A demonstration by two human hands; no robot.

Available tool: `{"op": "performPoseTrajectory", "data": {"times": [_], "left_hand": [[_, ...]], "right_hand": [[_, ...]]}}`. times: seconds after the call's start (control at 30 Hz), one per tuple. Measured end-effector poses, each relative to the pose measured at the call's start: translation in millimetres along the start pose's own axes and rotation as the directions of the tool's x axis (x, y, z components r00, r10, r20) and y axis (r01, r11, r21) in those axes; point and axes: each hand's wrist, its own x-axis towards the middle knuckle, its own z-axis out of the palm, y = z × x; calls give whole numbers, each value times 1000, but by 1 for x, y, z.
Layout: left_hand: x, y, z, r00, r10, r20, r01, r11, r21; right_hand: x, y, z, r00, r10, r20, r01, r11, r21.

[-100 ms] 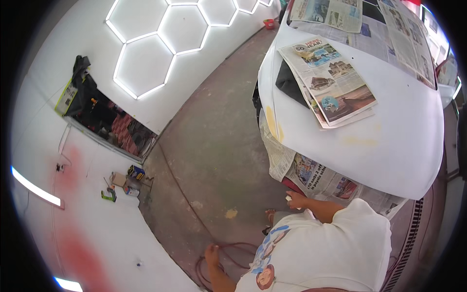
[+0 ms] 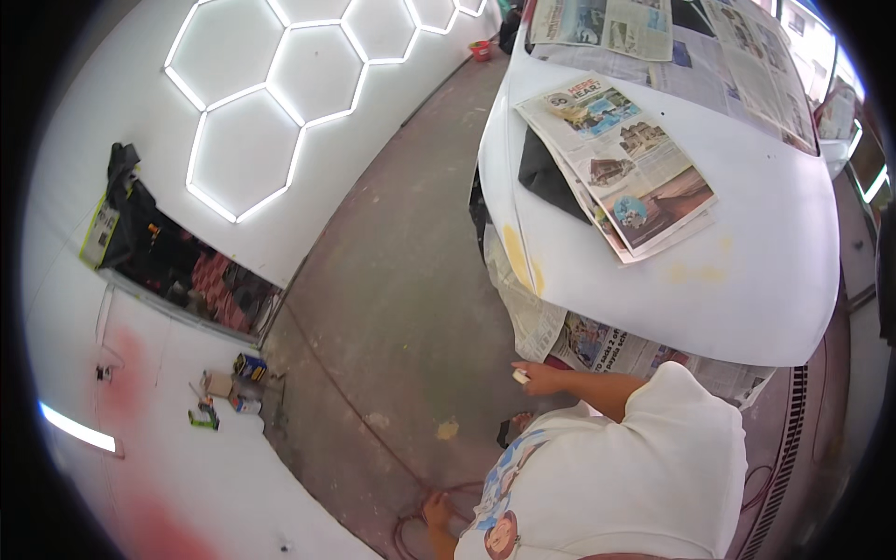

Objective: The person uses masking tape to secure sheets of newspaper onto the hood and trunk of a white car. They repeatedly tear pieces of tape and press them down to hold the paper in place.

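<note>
My right hand (image 2: 539, 379) is closed on a small cream-white block (image 2: 521, 376), held beside the newspaper-covered front of a car. Most of the block is hidden by the fingers. Low at my left side hangs my left hand (image 2: 436, 511), in front of a dark red hose (image 2: 399, 537) on the floor. Its fingers are too small to make out. To my right stands the car's whitish hood (image 2: 775, 252), dull, with yellowish patches near its front corner and edge. Folded newspaper sheets (image 2: 621, 163) lie on the hood, partly over a dark opening.
Newspaper (image 2: 597, 42) covers the windshield area, and more sheets (image 2: 644, 355) hang below the hood. Cans and a box (image 2: 233, 383) stand by the left wall. The hose crosses the concrete floor (image 2: 392, 280). A floor grate (image 2: 784, 448) runs at right.
My right hand has moved left with the small block, a little away from the car's front. My left hand has shifted right and slightly lower in view. The whole view has shifted slightly.
</note>
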Motion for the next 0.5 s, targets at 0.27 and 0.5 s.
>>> {"op": "performPoseTrajectory", "data": {"times": [0.27,0.5], "left_hand": [[164,122,60,943,-330,41,325,941,98],[368,295,24,958,-288,19,276,934,228]], "right_hand": [[179,-177,-36,989,-142,-25,145,979,143],[351,-285,-105,980,-160,-117,167,985,47]]}}
